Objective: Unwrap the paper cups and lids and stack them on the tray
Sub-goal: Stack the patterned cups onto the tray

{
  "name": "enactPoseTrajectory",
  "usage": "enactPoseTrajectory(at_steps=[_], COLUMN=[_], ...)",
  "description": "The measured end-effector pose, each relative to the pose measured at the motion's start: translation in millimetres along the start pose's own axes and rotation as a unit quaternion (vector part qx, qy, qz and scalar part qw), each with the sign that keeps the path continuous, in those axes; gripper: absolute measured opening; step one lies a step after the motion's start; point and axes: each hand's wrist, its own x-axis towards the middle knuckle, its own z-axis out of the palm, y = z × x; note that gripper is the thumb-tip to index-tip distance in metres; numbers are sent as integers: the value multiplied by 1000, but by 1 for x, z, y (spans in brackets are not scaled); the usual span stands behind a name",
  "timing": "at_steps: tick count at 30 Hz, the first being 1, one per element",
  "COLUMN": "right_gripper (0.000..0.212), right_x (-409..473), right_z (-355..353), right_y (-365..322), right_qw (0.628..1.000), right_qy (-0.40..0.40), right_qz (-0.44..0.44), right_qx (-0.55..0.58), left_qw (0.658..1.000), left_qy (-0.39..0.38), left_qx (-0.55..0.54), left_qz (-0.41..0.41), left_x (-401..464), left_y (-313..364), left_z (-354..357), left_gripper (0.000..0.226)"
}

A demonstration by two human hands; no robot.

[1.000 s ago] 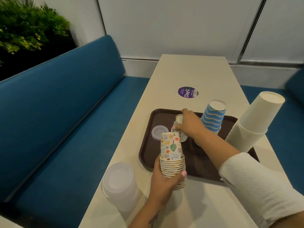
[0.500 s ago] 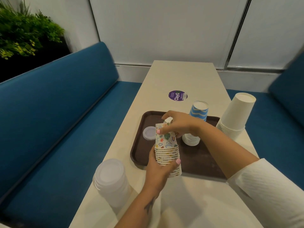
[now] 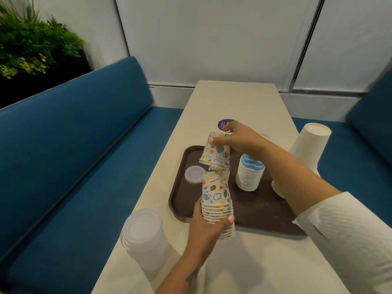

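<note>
My right hand (image 3: 237, 141) pinches one patterned cup (image 3: 215, 152) just clear of the stack (image 3: 216, 200) gripped in my left hand (image 3: 206, 228) over the tray's (image 3: 180, 187) near edge — lift straight, keep it level.

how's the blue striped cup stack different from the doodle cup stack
The blue striped stack stands on the brown tray, untouched; the doodle stack is held off the tray in the left hand. The blue one has wavy stripes, the doodle one colourful drawings. Both are nested upside down.
</note>
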Motion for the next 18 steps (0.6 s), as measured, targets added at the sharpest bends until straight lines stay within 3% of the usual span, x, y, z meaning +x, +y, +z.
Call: enactPoseTrajectory(at_steps=[7,13,18], right_gripper=[65,66,65], right_x=[20,34,42], right_z=[7,25,42], right_y=[-1,16,38], right_qw=[986,973,968], right_qy=[135,164,144], right_qz=[-49,-50,-49], right_qx=[-81,-156,-198], left_qw=[1000,999,999], left_qy=[10,2,9], left_qx=[-4,-16,-19], left_qz=[-28,-30,-26], left_x=[-3,-6,-5], left_y=[-10,-12,-17], left_z=[-7,-10,-14], left_gripper=[84,72,83])
